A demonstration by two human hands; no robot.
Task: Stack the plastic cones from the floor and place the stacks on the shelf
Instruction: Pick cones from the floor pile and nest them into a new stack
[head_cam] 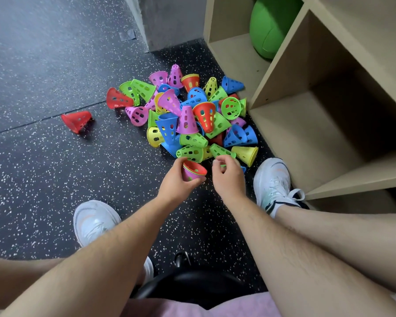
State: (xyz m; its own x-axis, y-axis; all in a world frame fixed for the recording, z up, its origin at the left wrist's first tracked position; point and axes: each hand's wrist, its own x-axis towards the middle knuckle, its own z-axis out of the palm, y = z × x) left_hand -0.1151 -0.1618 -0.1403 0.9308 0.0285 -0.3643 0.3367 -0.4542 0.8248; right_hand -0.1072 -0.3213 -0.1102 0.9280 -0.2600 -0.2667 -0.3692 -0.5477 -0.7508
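Dark speckled rubber floor [55,179] is lying under us, and a beige cubby shelf [284,62] is standing at the right with a green ball [270,26] sitting in its far compartment. We are looking down at a jumbled pile of perforated cones [188,115] in red, pink, green, blue and yellow, heaped on the floor just beside the shelf's front edge; most are lying on their sides, a few are standing upright. One red cone [77,121] is lying apart from the pile, off to the left. Our left hand [178,181] is curling around a small stack [193,171], a red cone nested into a pink one with its wide mouth tilting up and to the right, held at the pile's near edge. Our right hand [226,177] is just beside it, fingers pinching narrowly at a green cone [222,152] at the near edge of the pile; we cannot tell whether the cone is off the floor. Our white shoes are resting on the floor, one [94,220] to the left of our arms, the other [272,181] close to the shelf's lower corner. The near compartments are showing nothing inside.
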